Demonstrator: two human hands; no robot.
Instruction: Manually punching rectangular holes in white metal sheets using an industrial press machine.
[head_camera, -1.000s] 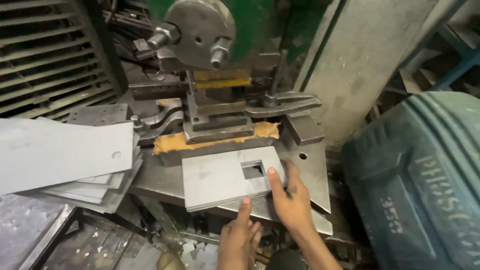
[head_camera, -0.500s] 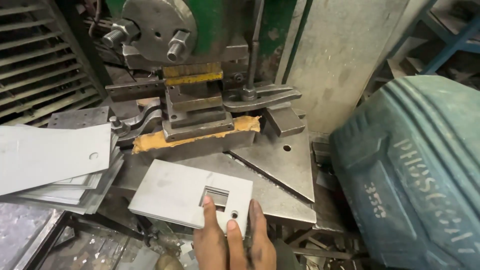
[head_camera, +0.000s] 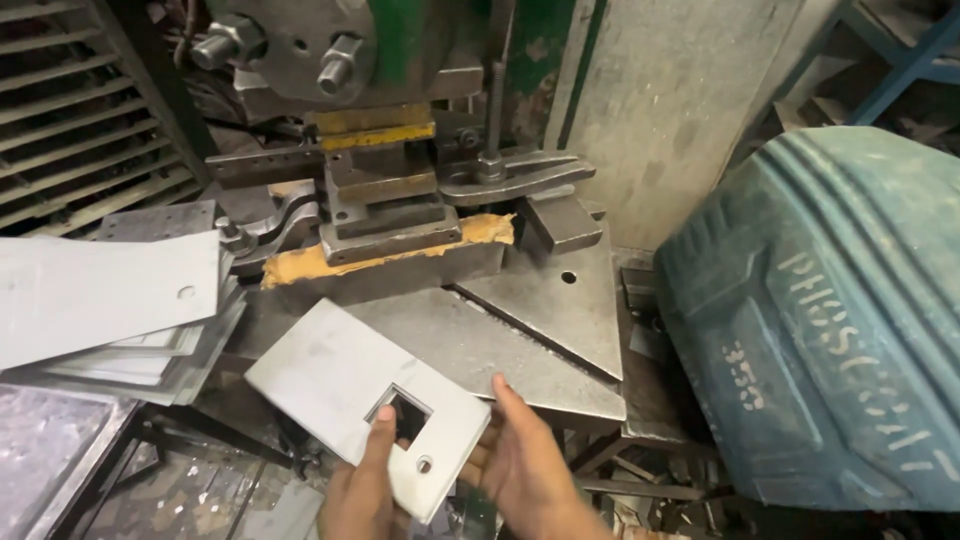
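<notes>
A flat grey metal plate (head_camera: 340, 385) with a square cutout and a small round hole is tilted in front of the press bed (head_camera: 520, 345). My left hand (head_camera: 365, 490) holds it from below, thumb on top beside the cutout. My right hand (head_camera: 525, 460) grips the plate's right edge, thumb raised. The plate is off the bed, toward the lower left. Behind it stands the punch tool (head_camera: 385, 200) of a green press, with a yellow band and orange grease along the die block.
A stack of blank metal plates (head_camera: 110, 300) lies at the left. A big teal machine cover (head_camera: 830, 320) fills the right. A clamp arm (head_camera: 510, 180) and a triangular guide plate (head_camera: 560, 300) sit on the bed. Scrap metal lies on the floor below.
The plate has been pulled off the bed, down and to the left, away from the die. Both hands moved with it, and the camera shifted closer.
</notes>
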